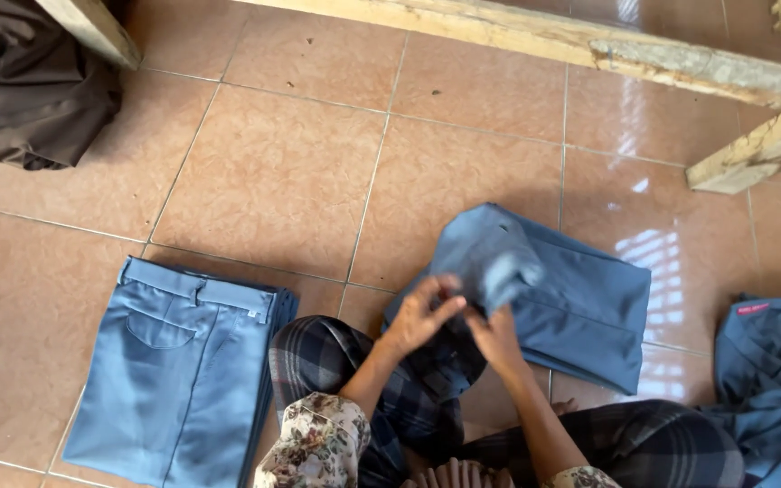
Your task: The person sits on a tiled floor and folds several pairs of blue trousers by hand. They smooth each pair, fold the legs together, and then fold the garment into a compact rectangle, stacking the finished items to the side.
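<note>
Your left hand (418, 312) and right hand (492, 333) met above your checked-cloth knees (354, 361), both pinched shut on a bunched part of the blue trousers (571, 303), which lay half-folded on the tiled floor (300, 172) just ahead. You seemed partway through folding them; flattening that bunch looked like the step at hand. A folded stack of blue trousers (178, 370) sat near your left, more blue cloth (770, 361) at your right edge, wooden beams (589, 41) beyond, with bare tiles between.
</note>
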